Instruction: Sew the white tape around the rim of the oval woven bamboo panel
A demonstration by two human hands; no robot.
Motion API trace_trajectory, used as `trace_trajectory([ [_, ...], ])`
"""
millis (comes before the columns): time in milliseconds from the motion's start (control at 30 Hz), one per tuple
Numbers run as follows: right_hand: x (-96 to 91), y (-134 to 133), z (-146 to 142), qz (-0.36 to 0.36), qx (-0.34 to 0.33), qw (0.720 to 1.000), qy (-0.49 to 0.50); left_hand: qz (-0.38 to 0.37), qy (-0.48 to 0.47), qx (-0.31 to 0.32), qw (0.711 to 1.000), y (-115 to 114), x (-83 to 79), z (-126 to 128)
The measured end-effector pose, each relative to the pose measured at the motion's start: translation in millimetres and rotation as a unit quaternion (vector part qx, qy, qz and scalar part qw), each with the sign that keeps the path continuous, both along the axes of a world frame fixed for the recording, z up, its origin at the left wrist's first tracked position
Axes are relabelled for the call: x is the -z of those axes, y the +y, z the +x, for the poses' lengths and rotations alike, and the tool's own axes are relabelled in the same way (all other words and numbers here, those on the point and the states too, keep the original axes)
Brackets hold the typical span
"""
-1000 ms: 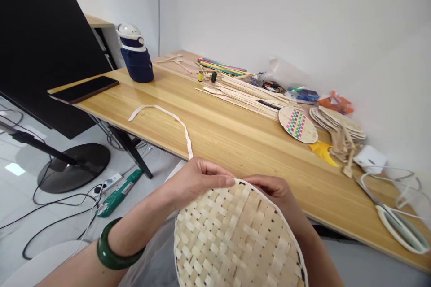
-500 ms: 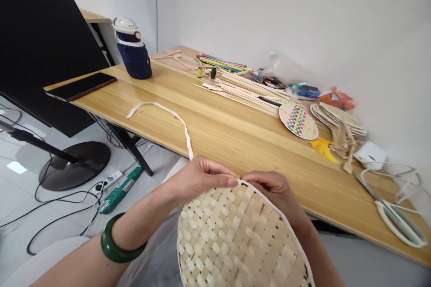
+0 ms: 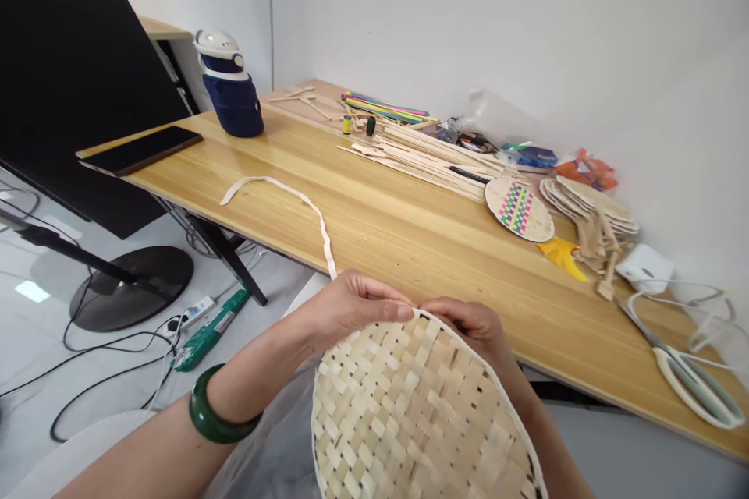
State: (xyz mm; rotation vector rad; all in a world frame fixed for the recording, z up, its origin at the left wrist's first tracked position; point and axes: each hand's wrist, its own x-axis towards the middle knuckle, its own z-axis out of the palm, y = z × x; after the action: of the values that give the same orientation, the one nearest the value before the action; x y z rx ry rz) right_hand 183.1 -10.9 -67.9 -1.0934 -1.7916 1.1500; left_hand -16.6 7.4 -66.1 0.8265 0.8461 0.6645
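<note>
A round woven bamboo fan face (image 3: 421, 421) is held up in front of me, below the table's near edge. My left hand (image 3: 345, 308), with a green bangle on its wrist, pinches the fan's top rim, thumb pressed flat on the edge. My right hand (image 3: 473, 327) grips the same rim from behind, fingers curled. A white edging strip (image 3: 292, 199) runs from my left hand up across the wooden table (image 3: 409, 242) and along the fan's right rim.
Bamboo slats (image 3: 427, 156), coloured strips, a colourful woven fan (image 3: 518, 209), a stack of plain fans (image 3: 591, 210), a white box, and scissors (image 3: 684, 366) lie on the table's right. A blue-white bottle (image 3: 228, 86), a phone and a black screen stand left; cables cover the floor.
The fan has shifted slightly to the right and lower in view. Both hands keep their pinch on the top rim, almost unmoved.
</note>
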Motion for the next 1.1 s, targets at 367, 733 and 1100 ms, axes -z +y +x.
trace_trajectory([
  [367, 1.3, -7, 9, -0.073, 0.022, 0.997, -0.013, -0.016, -0.003, -0.001, 1.0, 1, 3.2, 2],
  [733, 5.2, -4, 12, 0.022, 0.013, 0.997, -0.073, -0.032, -0.003, 0.019, 0.999, 3, -0.2, 1],
  [1100, -4.3, -4, 3, 0.021, 0.031, 0.999, -0.033, -0.035, 0.006, 0.016, 0.999, 3, 0.5, 0],
])
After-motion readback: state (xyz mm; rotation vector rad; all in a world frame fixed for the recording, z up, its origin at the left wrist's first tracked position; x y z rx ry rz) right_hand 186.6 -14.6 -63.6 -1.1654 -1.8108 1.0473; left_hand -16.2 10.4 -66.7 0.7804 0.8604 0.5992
